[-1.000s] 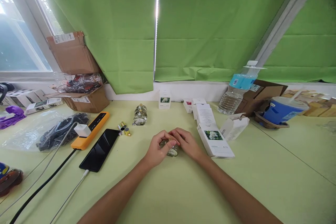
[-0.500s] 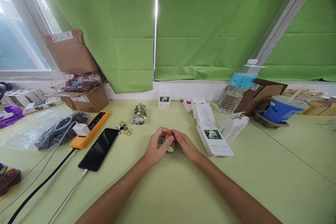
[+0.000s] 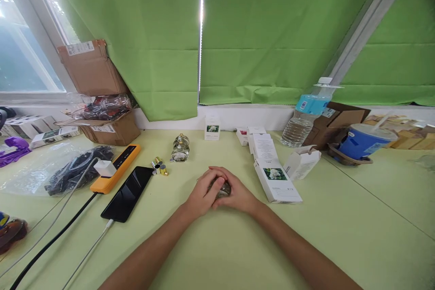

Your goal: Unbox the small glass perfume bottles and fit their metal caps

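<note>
Both hands meet around a small glass bottle (image 3: 224, 189) over the middle of the table. My left hand (image 3: 200, 195) is closed on its left side, the thumb across the front. From the right, my right hand (image 3: 239, 194) wraps the same bottle, fingers overlapping the left ones at the top. The bottle's upper part is hidden by the fingers. Behind and to the left stands a ribbed glass bottle (image 3: 180, 147) with a gold top. Small gold and silver caps (image 3: 163, 170) lie beside the black phone (image 3: 127, 194).
White boxes (image 3: 277, 181) with flower pictures lie to the right, and another box (image 3: 212, 128) stands at the back. A water bottle (image 3: 301, 120) leans near a blue cup (image 3: 363, 141). On the left are an orange power strip (image 3: 105, 183), cables and a cardboard box (image 3: 112, 129).
My right hand has moved in and down, and its fingers have gone from touching the bottle's top to wrapping its right side. My left fingers now overlap with the right ones.
</note>
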Demonstrator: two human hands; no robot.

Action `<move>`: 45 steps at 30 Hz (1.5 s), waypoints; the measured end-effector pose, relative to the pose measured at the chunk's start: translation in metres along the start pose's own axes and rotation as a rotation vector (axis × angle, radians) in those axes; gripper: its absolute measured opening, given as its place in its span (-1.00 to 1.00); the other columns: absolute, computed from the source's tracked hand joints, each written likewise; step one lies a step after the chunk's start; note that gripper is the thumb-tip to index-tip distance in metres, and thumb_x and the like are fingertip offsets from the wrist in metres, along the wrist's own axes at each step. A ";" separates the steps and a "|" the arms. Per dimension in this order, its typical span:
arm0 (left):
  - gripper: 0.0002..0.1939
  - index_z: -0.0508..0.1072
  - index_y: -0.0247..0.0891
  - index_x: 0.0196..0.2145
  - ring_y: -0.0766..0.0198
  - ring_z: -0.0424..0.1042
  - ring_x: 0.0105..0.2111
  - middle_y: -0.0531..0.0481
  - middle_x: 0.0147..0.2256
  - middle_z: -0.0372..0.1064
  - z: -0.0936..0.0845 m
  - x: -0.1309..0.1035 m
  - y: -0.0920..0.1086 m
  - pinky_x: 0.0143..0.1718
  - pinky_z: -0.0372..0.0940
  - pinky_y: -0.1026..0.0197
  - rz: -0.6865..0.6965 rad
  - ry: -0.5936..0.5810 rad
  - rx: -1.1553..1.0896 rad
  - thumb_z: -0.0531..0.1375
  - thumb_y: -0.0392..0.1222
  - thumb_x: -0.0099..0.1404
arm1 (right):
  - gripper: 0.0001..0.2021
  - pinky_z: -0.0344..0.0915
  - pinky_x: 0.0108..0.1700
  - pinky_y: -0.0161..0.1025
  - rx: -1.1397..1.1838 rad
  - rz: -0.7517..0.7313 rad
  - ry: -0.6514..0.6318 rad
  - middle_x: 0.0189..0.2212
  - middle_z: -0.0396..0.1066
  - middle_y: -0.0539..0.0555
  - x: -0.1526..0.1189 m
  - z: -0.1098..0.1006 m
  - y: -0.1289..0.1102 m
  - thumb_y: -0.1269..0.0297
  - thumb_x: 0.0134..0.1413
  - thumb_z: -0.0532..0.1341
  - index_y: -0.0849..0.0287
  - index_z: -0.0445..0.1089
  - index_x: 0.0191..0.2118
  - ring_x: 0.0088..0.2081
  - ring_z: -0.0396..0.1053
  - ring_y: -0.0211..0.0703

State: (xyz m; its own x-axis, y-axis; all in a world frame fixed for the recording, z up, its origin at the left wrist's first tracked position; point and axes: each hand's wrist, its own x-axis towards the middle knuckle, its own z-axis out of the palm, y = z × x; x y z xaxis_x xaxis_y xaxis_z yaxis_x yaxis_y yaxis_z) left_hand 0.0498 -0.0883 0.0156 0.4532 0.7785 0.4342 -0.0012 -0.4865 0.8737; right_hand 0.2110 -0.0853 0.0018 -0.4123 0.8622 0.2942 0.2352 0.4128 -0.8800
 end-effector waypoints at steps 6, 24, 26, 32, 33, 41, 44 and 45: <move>-0.49 0.45 -0.27 -0.24 0.23 0.38 -0.21 -0.05 -0.26 0.42 0.000 0.004 -0.008 -0.10 0.27 0.20 -0.138 0.088 -0.121 -0.15 0.12 0.42 | -0.26 0.27 0.05 -0.03 -0.193 -0.026 0.047 0.03 0.33 0.12 0.000 0.000 -0.007 0.14 -0.20 0.44 0.05 0.21 0.16 0.03 0.31 0.05; -0.61 0.42 -0.24 -0.45 0.23 0.39 -0.39 -0.02 -0.43 0.44 -0.044 0.013 -0.035 -0.32 0.19 0.22 -0.172 0.352 0.449 0.00 0.05 0.36 | -0.40 0.25 0.07 -0.06 -0.350 -0.074 0.044 0.01 0.33 0.12 -0.003 0.000 -0.002 -0.02 -0.06 0.36 -0.01 0.27 0.11 0.03 0.30 0.02; -0.65 0.44 -0.24 -0.37 0.21 0.41 -0.31 -0.03 -0.37 0.45 -0.038 0.011 -0.028 -0.24 0.23 0.20 -0.110 0.319 0.359 0.02 0.03 0.37 | -0.51 0.27 0.03 -0.08 -0.353 -0.078 0.041 -0.06 0.38 0.11 -0.002 0.000 -0.004 -0.01 -0.05 0.36 0.03 0.35 -0.01 -0.02 0.33 0.01; -0.69 0.49 -0.22 -0.13 0.15 0.37 -0.04 -0.14 -0.10 0.44 -0.011 0.002 0.002 0.05 0.21 0.09 0.099 0.103 0.103 0.00 -0.08 0.41 | -0.62 0.33 -0.11 -0.11 -0.303 -0.043 0.082 -0.16 0.43 0.09 0.001 0.000 0.001 0.04 -0.01 0.33 0.10 0.39 -0.10 -0.15 0.39 0.01; -0.69 0.49 -0.21 -0.11 0.14 0.35 -0.01 -0.15 -0.06 0.43 -0.008 0.001 0.005 0.08 0.20 0.07 0.123 0.081 0.080 0.00 -0.09 0.40 | -0.62 0.34 -0.10 -0.11 -0.275 -0.050 0.080 -0.14 0.44 0.09 0.001 0.000 0.002 0.06 0.01 0.32 0.10 0.39 -0.08 -0.14 0.40 0.00; -0.78 0.51 -0.17 -0.16 0.14 0.34 0.01 -0.13 -0.05 0.43 -0.005 0.005 0.002 0.10 0.21 0.04 0.128 0.065 0.039 0.08 -0.14 0.36 | -0.68 0.35 -0.12 -0.16 -0.244 -0.077 0.077 -0.12 0.45 0.09 0.002 0.000 0.004 0.21 0.02 0.29 0.10 0.39 -0.06 -0.14 0.41 -0.01; -0.81 0.51 -0.19 -0.22 0.15 0.36 -0.03 -0.13 -0.10 0.45 -0.004 0.005 0.000 0.07 0.22 0.05 0.124 0.097 0.024 0.11 -0.15 0.35 | -0.68 0.34 -0.12 -0.17 -0.257 -0.083 0.082 -0.12 0.45 0.09 0.003 0.000 0.004 0.19 0.00 0.31 0.11 0.40 -0.08 -0.13 0.41 -0.01; -0.82 0.50 -0.20 -0.24 0.15 0.37 -0.04 -0.13 -0.11 0.45 -0.003 0.005 0.000 0.06 0.23 0.05 0.126 0.110 0.022 0.11 -0.15 0.34 | -0.68 0.34 -0.12 -0.17 -0.261 -0.080 0.083 -0.12 0.45 0.09 0.003 0.000 0.005 0.18 0.00 0.31 0.11 0.41 -0.09 -0.13 0.41 -0.01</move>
State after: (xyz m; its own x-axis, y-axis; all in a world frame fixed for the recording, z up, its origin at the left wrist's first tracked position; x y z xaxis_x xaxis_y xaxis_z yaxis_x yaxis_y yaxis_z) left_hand 0.0489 -0.0830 0.0182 0.3506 0.7491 0.5620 -0.0316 -0.5903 0.8066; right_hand 0.2105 -0.0807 -0.0018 -0.3681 0.8405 0.3976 0.4278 0.5328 -0.7302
